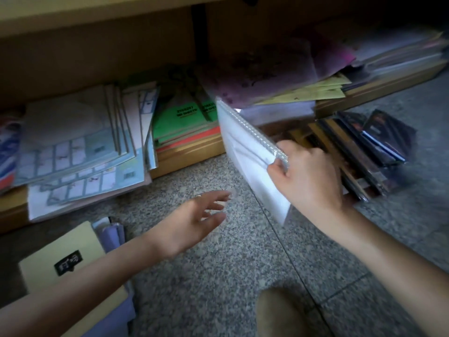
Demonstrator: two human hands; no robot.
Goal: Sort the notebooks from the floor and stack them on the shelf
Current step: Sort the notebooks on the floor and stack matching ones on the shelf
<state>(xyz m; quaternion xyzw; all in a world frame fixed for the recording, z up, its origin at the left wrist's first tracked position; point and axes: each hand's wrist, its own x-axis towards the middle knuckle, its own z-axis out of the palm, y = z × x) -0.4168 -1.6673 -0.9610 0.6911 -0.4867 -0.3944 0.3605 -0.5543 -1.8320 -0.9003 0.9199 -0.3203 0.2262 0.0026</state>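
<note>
White paper in a clear plastic wrap: that is the notebook [245,152] in the right hand [308,176]. The fingers and thumb pinch it at its shiny ringed edge, so this hand is closed tight on it. The notebook is up in the air, tipped on its side. Its long side runs from the far end, up by the shelf [189,155], down to the near end, which hangs above the floor [218,276]. The far corner is just beside the pile with the purple notebook [267,69] on top. I cannot tell if it touches.

The left hand [194,217] is low and to the left of the notebook, over the speckled floor. Its fingers are spread out and straight. It holds nothing and looks a bit blurry. It is apart from the notebook, but near its lower end.

The right hand is the one nearer the shelf. I think the notebook is meant for a pile there. To lie flat it must tip over and slide away from the person. The green notebooks [177,117] are on the shelf to its left. Some dark books [379,142] lean on the floor behind the right hand.
</note>
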